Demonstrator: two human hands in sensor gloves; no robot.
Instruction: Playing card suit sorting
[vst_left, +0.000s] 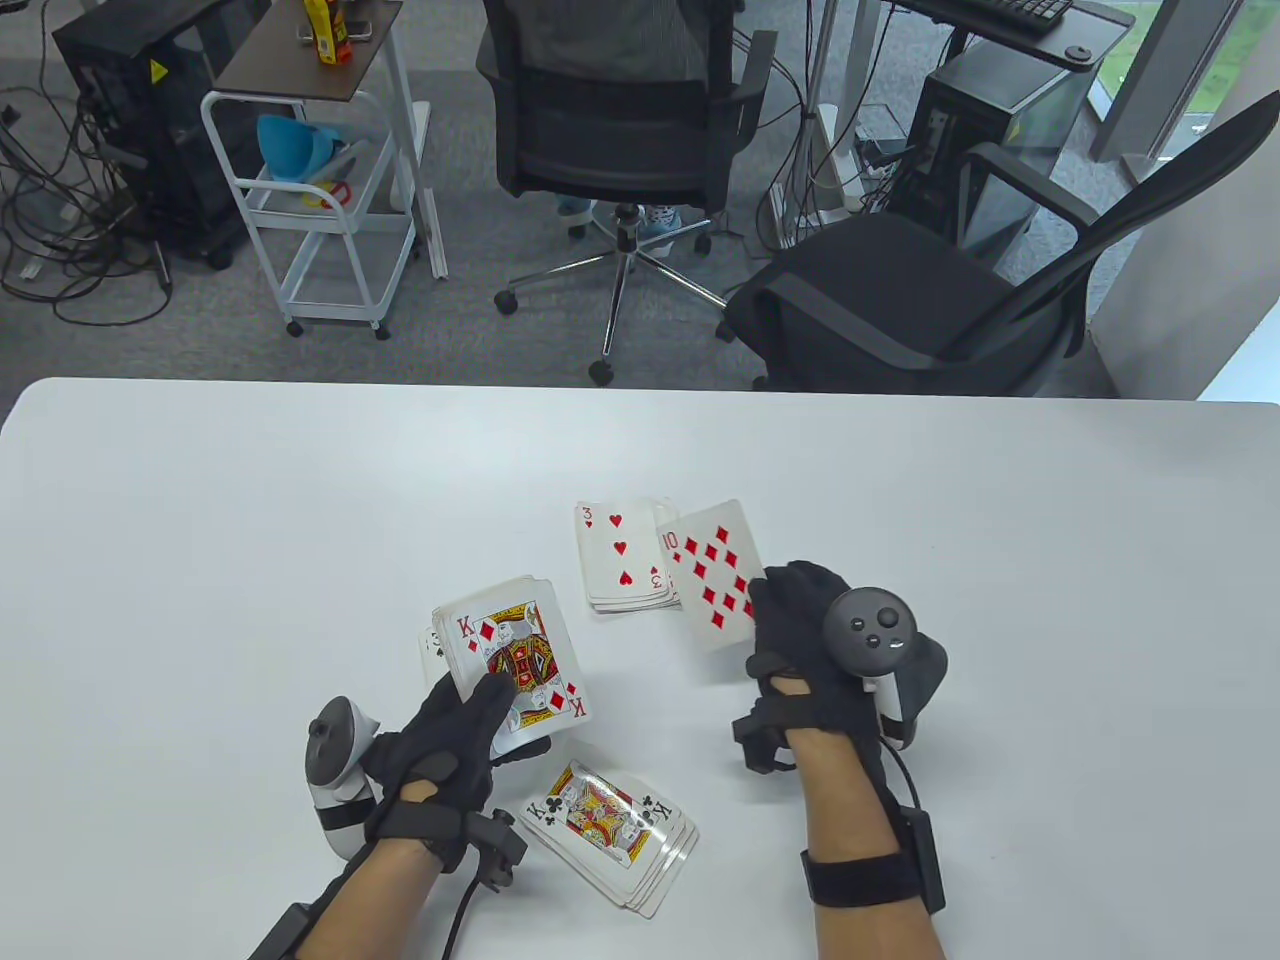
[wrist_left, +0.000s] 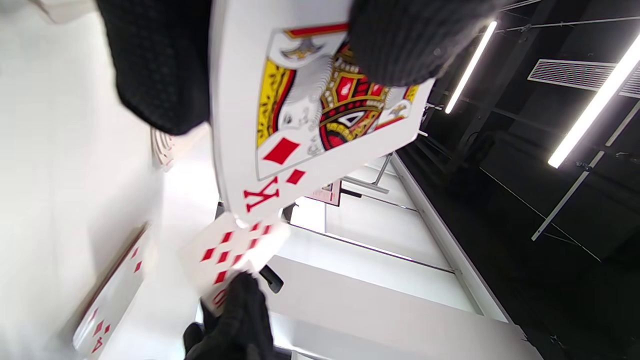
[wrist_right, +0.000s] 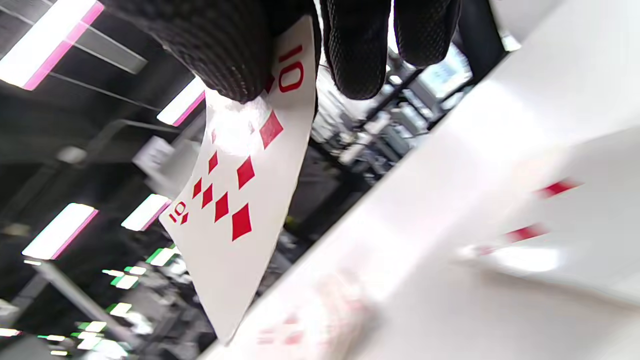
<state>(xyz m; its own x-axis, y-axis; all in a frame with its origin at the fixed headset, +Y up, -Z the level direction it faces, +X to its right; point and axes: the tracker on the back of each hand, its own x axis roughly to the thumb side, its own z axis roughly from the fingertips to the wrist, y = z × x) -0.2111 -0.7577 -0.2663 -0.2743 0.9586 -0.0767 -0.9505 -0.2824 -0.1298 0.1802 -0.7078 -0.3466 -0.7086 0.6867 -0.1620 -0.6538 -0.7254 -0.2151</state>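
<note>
- Table view: your left hand grips the deck, king of diamonds on top, just above the table; your right hand pinches the ten of diamonds beside the hearts pile. A clubs pile lies near you.
- Left wrist view: your fingers wrap the king.
- Right wrist view: your fingertips clamp the ten's corner.

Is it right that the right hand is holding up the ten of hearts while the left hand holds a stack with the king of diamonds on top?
Not quite. The card in the right hand is the ten of diamonds, not hearts; the right wrist view shows its red diamond pips. The rest holds: the left hand holds a stack with the king of diamonds on top.
</note>
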